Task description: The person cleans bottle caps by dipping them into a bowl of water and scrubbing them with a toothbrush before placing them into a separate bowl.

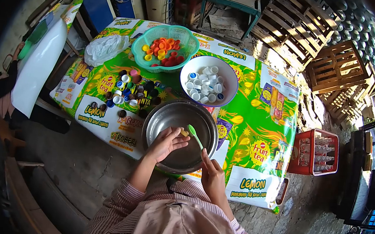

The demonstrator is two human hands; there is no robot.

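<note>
Over a metal basin [151,122] at the table's near edge, my left hand [163,144] pinches a small yellowish piece [184,133] at its fingertips; it looks like a bottle cap, but its shape is partly hidden. My right hand [211,172] grips the handle of a green toothbrush [195,137], its head pointing up and left, close to the piece. Behind the basin, a white bowl [230,87] holds white and blue caps. A mint green basket [141,61] contains orange, red and yellow caps. Mixed dark, white and blue caps [127,91] lie loose left of the basin.
A crumpled plastic bag [106,49] rests at the table's far left. The printed table cover [257,136] has a glossy surface. A red crate [313,152] stands right of the table, with wooden pallets [293,26] behind. Another person's sleeve [4,90] shows at far left.
</note>
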